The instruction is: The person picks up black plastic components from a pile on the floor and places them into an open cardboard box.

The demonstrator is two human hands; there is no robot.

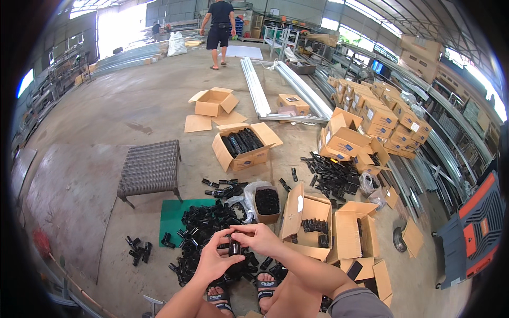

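Both hands are raised in front of my knees, closed around one small black plastic part [234, 247], shiny and roughly tube-shaped. My left hand [216, 257] grips it from the left, thumb across its lower end. The fingers of my right hand [260, 239] hold its top end from the right; what those fingertips cover is hidden. Beneath and beyond the hands spreads a loose pile of similar black parts [199, 220], partly on a green sheet [168, 212]. A box with a plastic liner [266, 216], full of small black pieces, stands just past my right hand.
Open cartons [291, 217] with black parts stand to the right, near another black pile [335, 174]. A carton of stacked black parts [249, 158] lies ahead, beside a woven stool [149, 168]. Stacked cartons [379, 114] fill the right. A person [220, 26] stands far off.
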